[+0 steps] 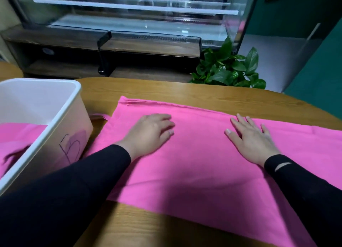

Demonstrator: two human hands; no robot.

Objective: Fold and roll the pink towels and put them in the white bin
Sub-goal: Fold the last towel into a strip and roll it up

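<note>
Two hands lie palm-down on a pink towel spread across the middle of the frame. The left hand, just left of center, presses flat with its fingers straight and close together, pointing toward the right; it is slightly blurred. The right hand, right of center, also rests flat, its fingers straight and spread apart, pointing toward the top of the frame. Neither hand grips anything. Both arms wear black sleeves that enter from the lower corners.

The towel lies mostly smooth on a wooden table, with a folded edge running along its far side and its right end running out of the frame. Its near edge slants across the lower part of the picture.

At the left edge stands a white bin, just beside the towel's left end. More pink cloth shows inside it, low in the frame. A hand-drawn mark is on its side wall.

Beyond the table, in the upper half, stands a glass display case on a dark wooden base. A leafy green plant sits at upper right of center, behind the table's far edge.
</note>
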